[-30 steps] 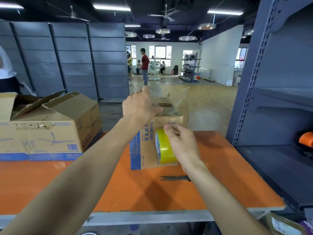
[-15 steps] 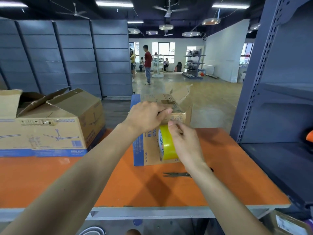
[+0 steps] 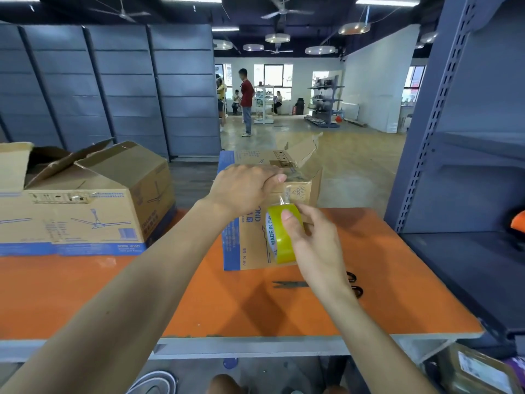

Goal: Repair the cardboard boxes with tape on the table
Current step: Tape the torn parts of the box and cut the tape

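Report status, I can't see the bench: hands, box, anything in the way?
Left hand holds top edge of small box. Right hand grips tape roll, clear strip running up to box top. Scissors by right wrist, not blocking.

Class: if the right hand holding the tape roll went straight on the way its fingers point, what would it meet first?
Most likely the near face of the small cardboard box, directly behind the yellow tape roll that the right hand grips; the gap between roll and box is unclear.
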